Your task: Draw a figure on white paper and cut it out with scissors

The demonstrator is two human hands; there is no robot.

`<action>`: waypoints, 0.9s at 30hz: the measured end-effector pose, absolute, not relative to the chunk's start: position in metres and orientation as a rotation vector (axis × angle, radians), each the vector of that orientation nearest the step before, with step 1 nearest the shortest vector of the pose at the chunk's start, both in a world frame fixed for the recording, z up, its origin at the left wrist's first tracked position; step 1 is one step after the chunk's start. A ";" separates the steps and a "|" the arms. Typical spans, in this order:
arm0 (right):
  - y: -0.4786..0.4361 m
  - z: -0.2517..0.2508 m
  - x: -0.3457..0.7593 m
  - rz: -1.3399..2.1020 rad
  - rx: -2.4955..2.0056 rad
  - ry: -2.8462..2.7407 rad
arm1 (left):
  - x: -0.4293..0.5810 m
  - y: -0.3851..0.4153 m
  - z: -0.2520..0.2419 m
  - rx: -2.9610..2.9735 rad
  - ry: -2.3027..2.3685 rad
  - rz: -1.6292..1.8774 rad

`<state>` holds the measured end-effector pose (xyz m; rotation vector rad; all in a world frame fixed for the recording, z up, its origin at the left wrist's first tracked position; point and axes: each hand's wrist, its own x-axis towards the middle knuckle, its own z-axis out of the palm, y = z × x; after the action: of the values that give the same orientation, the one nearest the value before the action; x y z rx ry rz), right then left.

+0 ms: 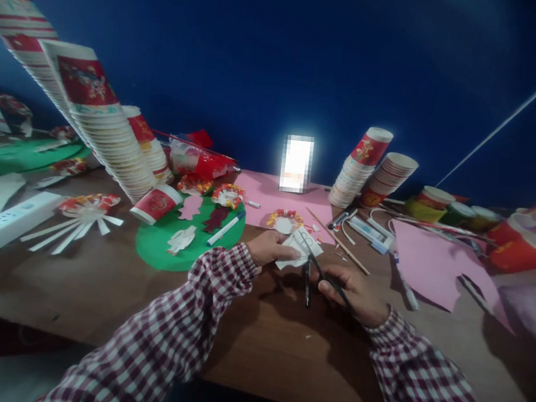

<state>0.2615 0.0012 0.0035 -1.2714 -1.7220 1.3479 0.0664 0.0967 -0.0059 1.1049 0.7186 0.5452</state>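
Observation:
Near the middle of the desk, my left hand [267, 248] pinches a small piece of white paper [293, 257] with dark drawn lines on it. My right hand [351, 291] grips dark-handled scissors [318, 269], whose blades lie at the paper's right part. Whether the blades are cutting into it I cannot tell. Below the paper a black pen [308, 287] rests on the desk. Just behind my left hand sits a ring-shaped red and yellow paper piece [286, 220] with a pale centre.
To the left, a green sheet [150, 246] bears paper cutouts and a marker [225, 227]. Tall paper cup stacks [109, 129] lean behind it, near a white power strip [7, 226]. A bright, blurred-out screen [296, 164] stands on pink paper [260, 187]. More cups [361, 166] stand right.

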 end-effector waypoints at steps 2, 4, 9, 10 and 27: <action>0.001 0.005 0.261 1.339 -1.280 -1.733 | 0.066 0.098 -0.006 1.118 0.713 0.540; 0.001 0.006 0.261 1.325 -1.295 -1.741 | 0.066 0.098 -0.006 1.123 0.719 0.535; 0.001 0.005 0.260 1.318 -1.297 -1.735 | 0.066 0.098 -0.005 1.127 0.743 0.537; 0.001 0.004 0.261 1.322 -1.296 -1.732 | 0.066 0.097 -0.005 1.123 0.740 0.540; 0.001 0.002 0.262 1.310 -1.314 -1.729 | 0.065 0.100 -0.008 1.104 0.726 0.523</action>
<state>0.2619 0.0009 0.0016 -1.3140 -1.7288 1.3101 0.0649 0.1002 -0.0077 1.1042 0.7258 0.5227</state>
